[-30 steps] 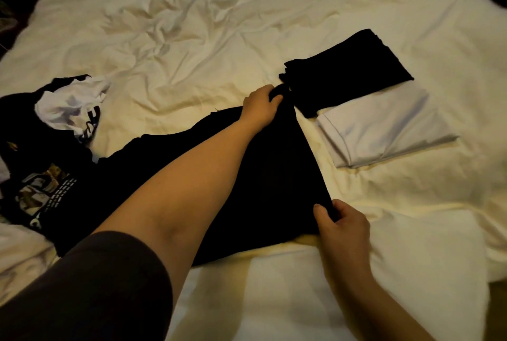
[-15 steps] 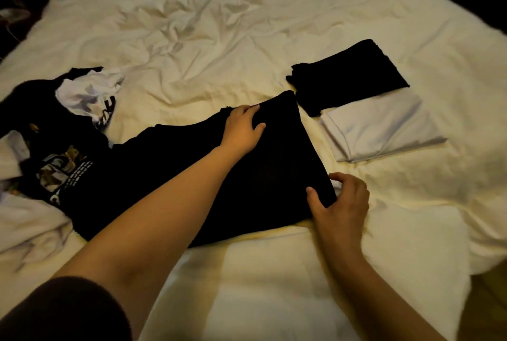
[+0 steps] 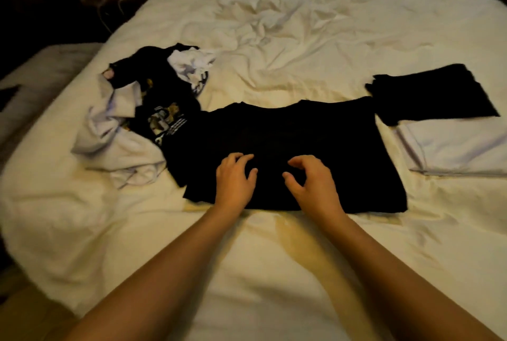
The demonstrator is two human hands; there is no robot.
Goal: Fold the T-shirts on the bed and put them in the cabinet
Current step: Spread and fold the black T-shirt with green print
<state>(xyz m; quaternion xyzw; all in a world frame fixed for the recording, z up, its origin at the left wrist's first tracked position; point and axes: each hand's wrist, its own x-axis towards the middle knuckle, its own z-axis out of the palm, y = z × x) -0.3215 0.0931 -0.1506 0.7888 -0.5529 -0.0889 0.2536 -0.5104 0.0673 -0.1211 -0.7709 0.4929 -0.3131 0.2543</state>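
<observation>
Right now a black T-shirt (image 3: 288,143) lies partly folded across the near middle of the bed (image 3: 301,47), on the rumpled cream sheet. Both hands hover low over its near edge, side by side and a little apart. The left hand (image 3: 234,180) has its fingers (image 3: 242,159) spread and loosely bent, the tips on or just above the cloth; the right hand (image 3: 312,184) matches it, fingers bent like claws. Neither one grasps anything. To the left, touching the shirt, sits a heap of unfolded shirts (image 3: 153,110), black and white mixed, one with a printed picture. To the right lie a folded black shirt (image 3: 433,93) and a folded white shirt (image 3: 455,145), the black one overlapping the white one's far edge.
</observation>
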